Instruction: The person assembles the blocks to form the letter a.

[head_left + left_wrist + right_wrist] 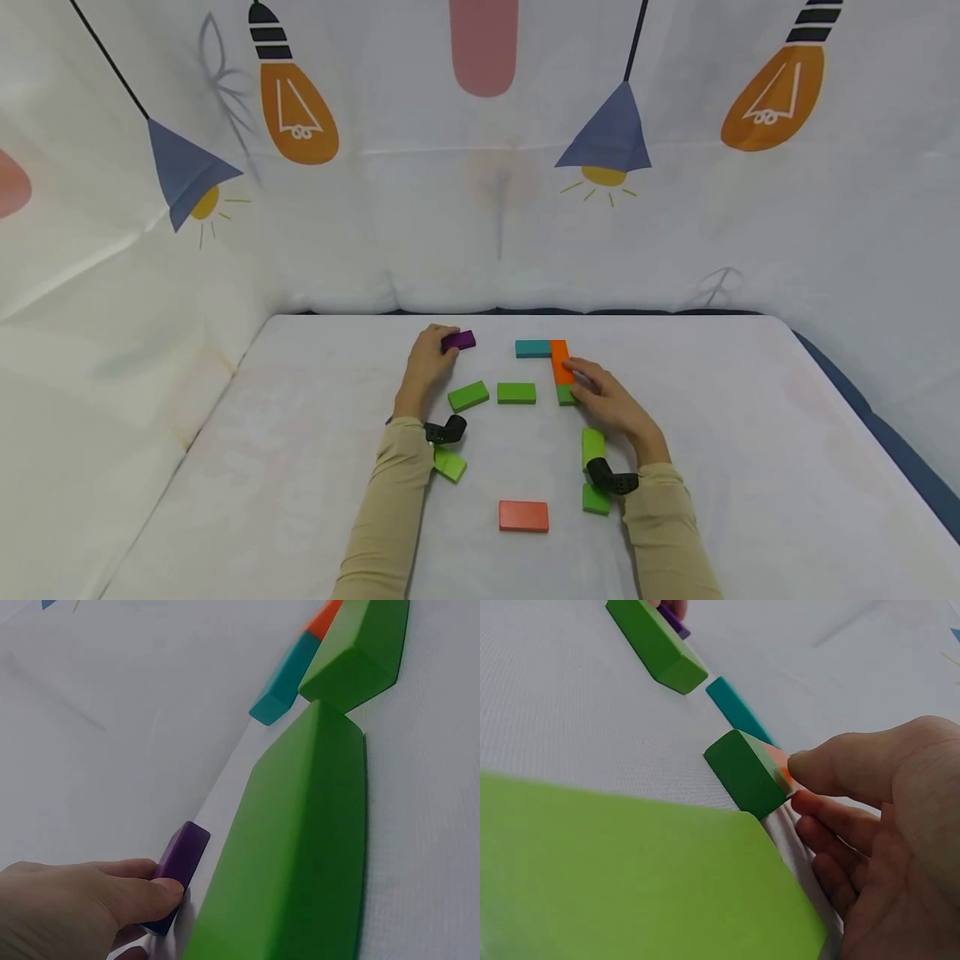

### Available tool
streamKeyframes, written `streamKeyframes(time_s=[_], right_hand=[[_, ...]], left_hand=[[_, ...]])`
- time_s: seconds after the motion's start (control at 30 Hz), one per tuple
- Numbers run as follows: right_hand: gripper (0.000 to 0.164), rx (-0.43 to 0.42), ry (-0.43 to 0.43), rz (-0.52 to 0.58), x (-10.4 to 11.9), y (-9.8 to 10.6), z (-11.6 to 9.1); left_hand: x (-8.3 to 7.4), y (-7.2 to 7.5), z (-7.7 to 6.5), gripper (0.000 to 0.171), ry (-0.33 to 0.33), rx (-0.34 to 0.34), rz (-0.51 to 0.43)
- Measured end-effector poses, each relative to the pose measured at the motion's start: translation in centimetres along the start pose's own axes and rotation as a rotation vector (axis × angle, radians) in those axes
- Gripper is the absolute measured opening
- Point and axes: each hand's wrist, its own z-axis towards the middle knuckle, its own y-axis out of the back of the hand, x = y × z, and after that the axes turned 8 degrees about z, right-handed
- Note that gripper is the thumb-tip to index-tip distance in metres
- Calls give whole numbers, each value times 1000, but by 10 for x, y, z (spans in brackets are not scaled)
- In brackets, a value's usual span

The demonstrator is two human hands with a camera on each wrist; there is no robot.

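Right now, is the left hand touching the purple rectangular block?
Touching. The left wrist view shows it: the left hand grips the purple rectangular block, with the thumb pressed against its side.

In your left wrist view, your left hand [71, 904] reaches in from the lower left and pinches the purple block [185, 851], your thumb [146, 900] lying against its near side. Right of it, a large green block [289, 847] fills the foreground, its lower end cut off by the bottom edge. Beyond its far end you see another green block [352, 664], though you can't tell whether they touch. Behind that stand a teal block [283, 682] and part of an orange block [324, 620], all on the white table [427, 817]
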Motion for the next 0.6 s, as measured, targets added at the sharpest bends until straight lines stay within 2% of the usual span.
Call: streamKeyframes(time_s=[0.23, 0.6], right_hand=[[46, 4, 18, 1, -2, 0, -1], [46, -1, 8, -1, -1, 1, -1]], left_hand=[[-2, -2, -1, 37, -12, -35, -28], [-6, -5, -1, 37, -3, -39, -74]])
